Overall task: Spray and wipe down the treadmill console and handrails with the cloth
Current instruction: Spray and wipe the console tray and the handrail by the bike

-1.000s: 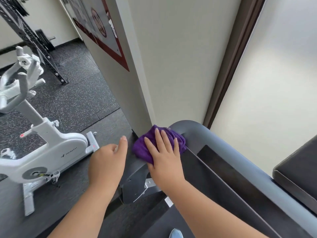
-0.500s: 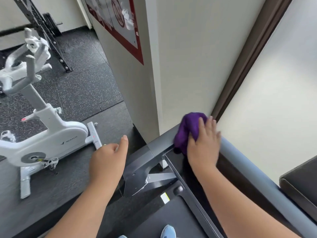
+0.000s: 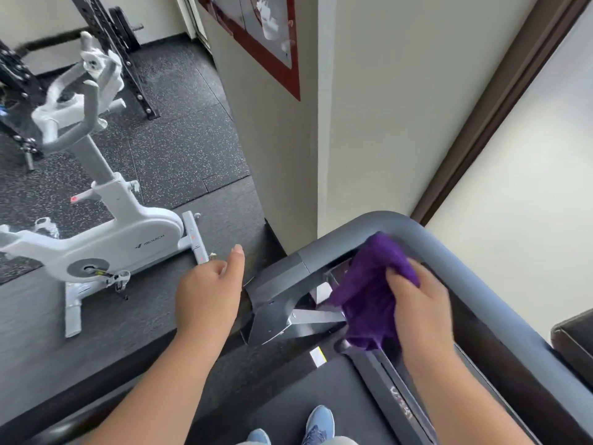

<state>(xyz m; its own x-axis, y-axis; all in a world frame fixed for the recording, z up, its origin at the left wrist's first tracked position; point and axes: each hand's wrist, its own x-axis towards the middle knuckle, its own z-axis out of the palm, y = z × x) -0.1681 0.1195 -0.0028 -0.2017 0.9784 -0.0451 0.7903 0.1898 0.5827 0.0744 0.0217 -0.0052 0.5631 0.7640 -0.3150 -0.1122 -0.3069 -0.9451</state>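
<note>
R grip (image 3: 417, 303) bunched round crumpled purple cloth (image 3: 369, 297) under grey handrail (image 3: 449, 248); L grip (image 3: 208, 293) loose, w/ nothing in it.

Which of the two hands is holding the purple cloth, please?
The right hand grips the purple cloth; the left hand holds nothing.

A white exercise bike (image 3: 96, 239) stands at left on speckled black floor (image 3: 179, 149); a red-bordered poster (image 3: 263, 36) hangs at upper centre.

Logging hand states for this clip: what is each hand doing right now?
Left hand: open, thumb out, holding nothing.
Right hand: fingers curled round the purple cloth.
</note>
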